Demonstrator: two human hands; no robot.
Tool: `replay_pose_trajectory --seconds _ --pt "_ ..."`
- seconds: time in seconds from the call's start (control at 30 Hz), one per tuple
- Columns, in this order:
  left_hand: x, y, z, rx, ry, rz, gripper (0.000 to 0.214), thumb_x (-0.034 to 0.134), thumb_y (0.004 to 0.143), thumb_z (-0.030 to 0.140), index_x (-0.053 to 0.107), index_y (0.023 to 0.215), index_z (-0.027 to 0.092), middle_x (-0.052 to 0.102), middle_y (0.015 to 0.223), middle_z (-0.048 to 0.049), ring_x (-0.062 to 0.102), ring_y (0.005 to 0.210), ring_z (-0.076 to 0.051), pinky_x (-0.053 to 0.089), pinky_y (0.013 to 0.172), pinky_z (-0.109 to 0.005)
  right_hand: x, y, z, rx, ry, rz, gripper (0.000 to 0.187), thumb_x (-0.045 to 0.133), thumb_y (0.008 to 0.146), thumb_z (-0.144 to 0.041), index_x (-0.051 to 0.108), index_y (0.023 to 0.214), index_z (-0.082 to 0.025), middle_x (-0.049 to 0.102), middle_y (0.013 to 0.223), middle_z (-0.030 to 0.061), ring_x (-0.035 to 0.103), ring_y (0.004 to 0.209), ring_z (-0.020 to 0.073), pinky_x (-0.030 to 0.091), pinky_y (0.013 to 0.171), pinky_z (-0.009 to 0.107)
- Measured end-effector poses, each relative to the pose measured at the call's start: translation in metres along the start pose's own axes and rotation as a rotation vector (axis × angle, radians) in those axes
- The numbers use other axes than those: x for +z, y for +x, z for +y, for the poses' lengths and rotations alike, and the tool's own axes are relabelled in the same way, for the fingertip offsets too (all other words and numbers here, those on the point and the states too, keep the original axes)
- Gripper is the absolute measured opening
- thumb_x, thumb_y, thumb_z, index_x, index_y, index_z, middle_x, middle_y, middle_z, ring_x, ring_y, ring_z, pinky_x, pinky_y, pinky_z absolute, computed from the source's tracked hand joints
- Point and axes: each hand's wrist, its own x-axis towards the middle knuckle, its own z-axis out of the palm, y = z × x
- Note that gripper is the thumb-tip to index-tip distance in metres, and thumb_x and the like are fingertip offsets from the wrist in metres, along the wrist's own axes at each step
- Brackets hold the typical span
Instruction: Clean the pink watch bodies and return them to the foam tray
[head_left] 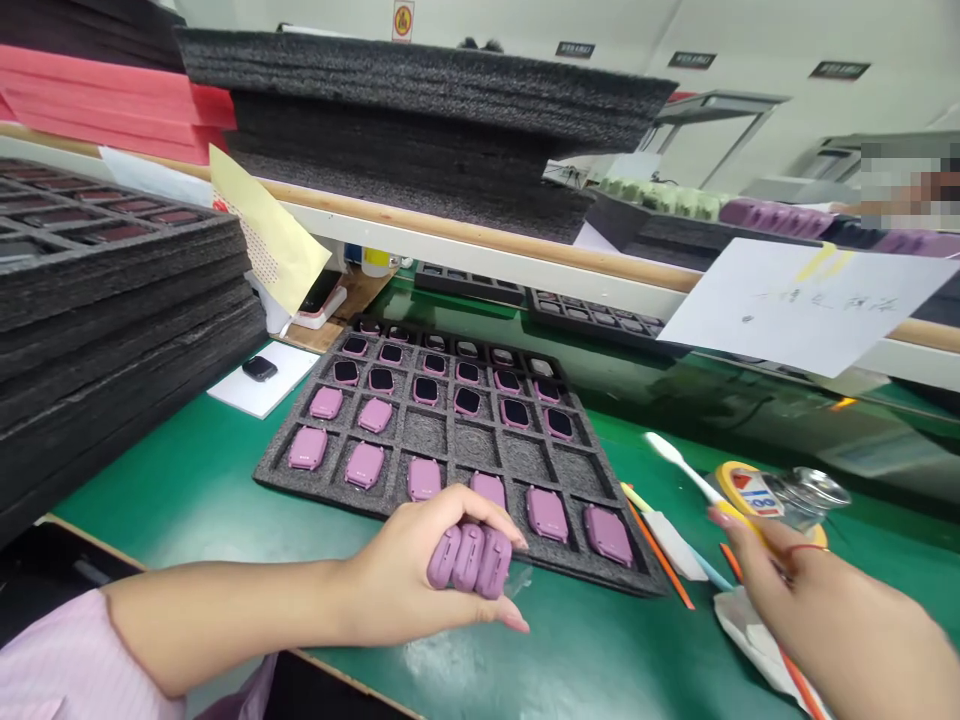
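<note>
My left hand [420, 570] is closed around a stack of three purple smartwatch cases [470, 560], held on edge just in front of the tray. A toothbrush [686, 468] with a white head and yellow handle is gripped in my right hand [832, 610], its head pointing up and left. Between and beyond my hands lies a black foam tray [270, 470] with rows of pockets. Purple cases [365, 463] lie back side up in the near rows, and watches with dark screens [426, 390] fill pockets farther back. Several pockets in the second row are bare.
Beside my right hand stand a glass bottle with a metal top [817, 495] and a yellow tape roll [739, 480]. Orange sticks [660, 550] lie along the tray's right edge. Stacked foam trays [120, 350] rise at left. A shelf [450, 220] with hanging papers crosses above.
</note>
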Motion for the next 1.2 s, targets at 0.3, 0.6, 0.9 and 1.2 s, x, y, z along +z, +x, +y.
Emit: replay_pose_trajectory --seconds 0.3,0.6,0.9,1.2 --pt "-0.002 -0.001 0.003 0.055 0.100 0.012 0.043 0.088 0.073 0.026 0.062 0.106 0.020 0.071 0.115 -0.0085 0.069 0.099 -0.021 0.055 0.097 -0.042 0.017 0.004 -0.025 -0.223 0.254 0.167 0.060 0.035 0.096 -0.065 0.077 0.103 -0.023 0.076 0.104 0.0156 0.073 0.103 0.0330 0.058 0.089 0.045" --pt "-0.007 0.002 0.001 0.186 0.347 0.002 0.037 0.080 0.083 0.039 0.059 0.109 0.022 0.074 0.112 -0.0064 0.068 0.112 -0.023 0.051 0.102 -0.038 -0.032 -0.038 -0.157 -0.481 1.426 -0.844 0.091 0.057 0.080 -0.082 0.044 0.150 -0.026 0.068 0.134 0.0149 0.076 0.103 0.0261 0.065 0.083 0.037" --pt "-0.011 -0.002 -0.009 0.417 0.631 -0.096 0.051 0.039 0.103 0.051 0.037 0.146 0.022 0.050 0.145 -0.0184 0.042 0.144 -0.030 0.034 0.119 -0.049 -0.006 -0.063 -0.167 -0.453 1.371 -0.356 0.108 0.091 0.068 -0.043 0.033 0.157 -0.030 0.047 0.156 0.0151 0.070 0.117 0.0277 0.063 0.090 0.034" --pt "0.000 -0.001 -0.005 -0.111 0.141 -0.056 0.125 0.095 0.061 0.035 0.013 0.156 0.029 0.037 0.155 -0.0217 0.043 0.143 -0.039 0.041 0.115 -0.058 -0.004 -0.061 -0.157 -0.652 1.186 -0.036 0.102 0.083 0.081 -0.039 0.020 0.162 -0.028 0.075 0.119 0.0100 0.076 0.103 0.0271 0.061 0.097 0.040"
